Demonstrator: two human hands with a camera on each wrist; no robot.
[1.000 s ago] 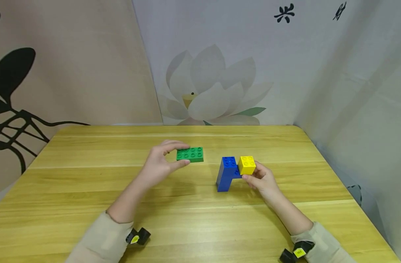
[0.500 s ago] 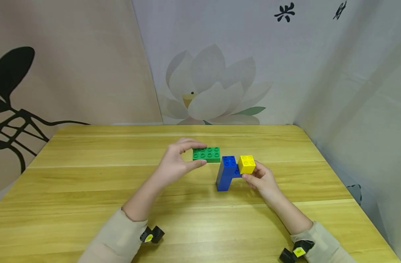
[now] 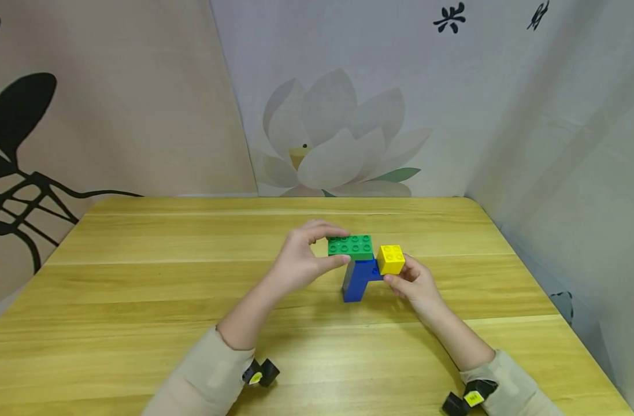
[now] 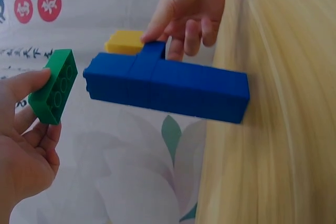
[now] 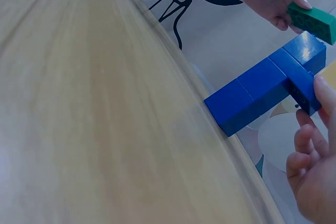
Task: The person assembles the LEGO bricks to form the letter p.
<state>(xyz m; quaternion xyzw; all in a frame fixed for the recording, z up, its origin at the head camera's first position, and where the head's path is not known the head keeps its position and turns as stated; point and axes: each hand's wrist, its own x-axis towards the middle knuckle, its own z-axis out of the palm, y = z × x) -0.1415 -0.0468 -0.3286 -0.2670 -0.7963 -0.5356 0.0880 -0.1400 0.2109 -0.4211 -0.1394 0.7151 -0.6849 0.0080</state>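
My left hand [image 3: 298, 260] pinches a green toy building brick [image 3: 350, 247] by its near and far sides, studs up. It hangs over the top of an upright blue brick tower [image 3: 355, 284]; in the left wrist view a gap shows between the brick's hollow underside [image 4: 64, 85] and the tower's top studs. A blue brick [image 4: 153, 50] juts from the tower's right side, below its top. On that arm sits a yellow brick [image 3: 390, 260]. My right hand [image 3: 419, 287] holds the arm's outer end, its thumb at the joint with the yellow brick.
The tower stands on a wooden table [image 3: 317, 358], well in from the front edge. Behind the table hangs a pale printed cloth [image 3: 348, 133], and another cloth wall runs along the right. Both wrists wear small black cameras [image 3: 261, 372].
My left hand has carried the green brick rightward, from left of the tower to over its top. The right hand, the yellow brick and the tower have stayed in place.
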